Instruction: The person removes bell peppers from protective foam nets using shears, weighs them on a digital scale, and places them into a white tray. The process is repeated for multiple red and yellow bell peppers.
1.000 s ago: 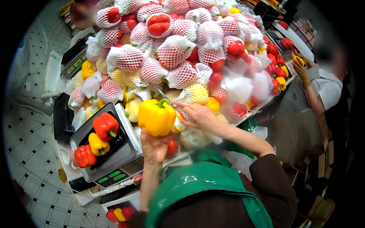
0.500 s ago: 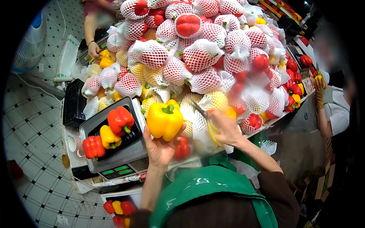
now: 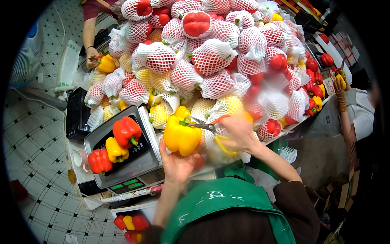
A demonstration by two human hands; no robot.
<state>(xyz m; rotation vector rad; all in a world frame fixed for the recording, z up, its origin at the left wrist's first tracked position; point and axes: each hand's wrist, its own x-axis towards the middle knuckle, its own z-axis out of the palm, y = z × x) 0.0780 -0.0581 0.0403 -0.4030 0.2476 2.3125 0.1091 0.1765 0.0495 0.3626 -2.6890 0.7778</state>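
A large yellow bell pepper [image 3: 181, 137] rests in my left hand [image 3: 178, 164], its fingers curled round the underside and sides. My right hand [image 3: 239, 134] grips a pair of scissors [image 3: 208, 126] with orange and yellow handles. The scissor blades are parted around the green stem at the pepper's top. To the left, two red peppers [image 3: 127, 131] and a smaller yellow pepper [image 3: 117, 149] lie on the metal pan of a weighing scale [image 3: 147, 153].
Peppers in white foam nets [image 3: 213, 57] are heaped across the table. A co-worker's hand [image 3: 92, 57] holds a yellow pepper at the far left; a gloved co-worker [image 3: 340, 94] stands at the right. A black box [image 3: 78, 114] and a mug [image 3: 80, 157] sit by the scale.
The scissors have swung left and down from above the pile, onto the pepper's stem. My left hand has shifted the pepper slightly right. The far-left co-worker has lifted a yellow pepper.
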